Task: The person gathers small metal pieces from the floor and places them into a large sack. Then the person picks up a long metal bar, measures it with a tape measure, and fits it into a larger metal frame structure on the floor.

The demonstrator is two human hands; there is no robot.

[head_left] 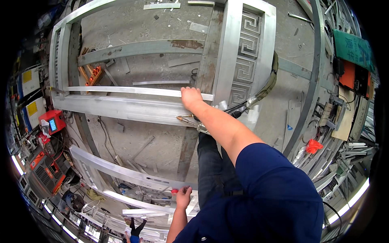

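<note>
My right hand (191, 97) is closed over the right end of a long, thin aluminium bar (125, 90). Just behind the bar's near side runs a wide aluminium rail (121, 108) of a large frame. A welding torch (187, 119) with a copper-coloured tip lies at the rail's right end, below my right hand. Lower in the view, my left hand (183, 197) has its fingers curled by the edge of a second aluminium frame (133, 175). A small red thing (174, 191) shows beside its fingers; whether the hand holds anything is hidden.
A panel with a key-pattern grille (245, 69) stands right of the bar, and a thick hose (270, 83) curves past it. Steel supports (142, 49) cross under the frame. Orange clamps (94, 76) and a red machine (52, 122) are at left. Metal scraps lie about; a person (135, 235) is in the background.
</note>
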